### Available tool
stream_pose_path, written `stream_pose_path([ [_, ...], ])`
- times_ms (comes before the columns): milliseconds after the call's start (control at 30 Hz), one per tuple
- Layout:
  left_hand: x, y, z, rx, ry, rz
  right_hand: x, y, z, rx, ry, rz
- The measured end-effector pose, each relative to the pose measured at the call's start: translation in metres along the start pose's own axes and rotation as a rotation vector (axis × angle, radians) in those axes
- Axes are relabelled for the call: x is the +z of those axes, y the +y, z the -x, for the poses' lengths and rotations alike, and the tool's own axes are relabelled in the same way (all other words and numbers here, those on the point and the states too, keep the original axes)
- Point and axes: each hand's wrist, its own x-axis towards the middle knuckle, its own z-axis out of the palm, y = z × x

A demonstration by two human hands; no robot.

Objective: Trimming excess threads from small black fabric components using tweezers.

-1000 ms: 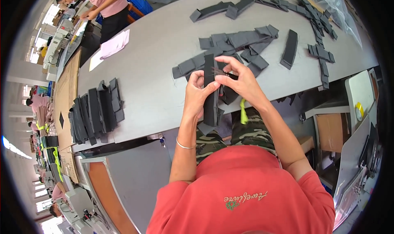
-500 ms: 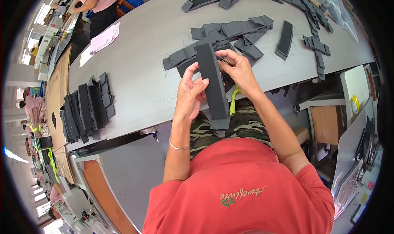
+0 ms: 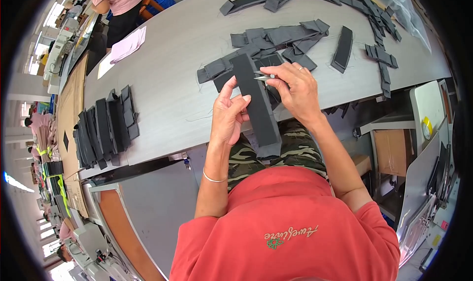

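Note:
My left hand [image 3: 229, 112] grips a long dark grey fabric strip [image 3: 259, 114] by its left edge, thumb lying on its face. The strip is held upright over the table's front edge, its lower end above my lap. Between the thumb and fingers of my right hand [image 3: 298, 92] is a small pair of metal thread snips [image 3: 264, 77], its pointed tip at the strip's right edge near the top. Most of the snips is hidden by the fingers. Just behind lies a loose heap of similar grey pieces [image 3: 281, 36] with stray threads.
A row of stacked dark strips [image 3: 102, 130] lies on the grey table [image 3: 165, 79] at left. One single strip [image 3: 342, 49] lies to the right, beside a chain of pieces [image 3: 381, 59]. Pink sheets [image 3: 129, 45] lie far left, near a standing co-worker [image 3: 120, 5]. Clear plastic [image 3: 401, 10] lies far right.
My right hand has turned and moved slightly right and down, bringing the metal tip of the snips into sight. A yellow-green ribbon below it has gone from view. My left hand holds its place.

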Motion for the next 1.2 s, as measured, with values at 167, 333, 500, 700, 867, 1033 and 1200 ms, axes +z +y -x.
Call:
stream_pose_path([
  [167, 0.003, 0.001, 0.004, -0.011, 0.008, -0.001, 0.0, 0.0, 0.003, -0.022, 0.054, 0.07],
  [333, -0.001, 0.002, 0.004, 0.0, 0.01, 0.002, -0.004, -0.001, 0.008, -0.016, 0.027, 0.089],
  [500, 0.0, 0.002, 0.005, 0.003, 0.006, 0.001, 0.002, -0.003, 0.008, -0.028, 0.07, 0.078],
  [700, 0.001, 0.005, 0.003, -0.016, 0.025, -0.031, 0.013, -0.004, 0.01, 0.024, 0.092, 0.133],
  [867, -0.001, 0.001, 0.003, -0.031, 0.027, -0.059, 0.01, 0.003, 0.007, 0.271, 0.16, -0.183],
  [1033, 0.001, 0.008, 0.006, -0.006, 0.09, -0.149, 0.0, -0.009, 0.005, 0.232, 0.003, -0.271],
  [1200, 0.002, -0.002, 0.005, 0.054, 0.056, -0.231, 0.012, -0.014, 0.003, 0.014, -0.055, -0.039],
])
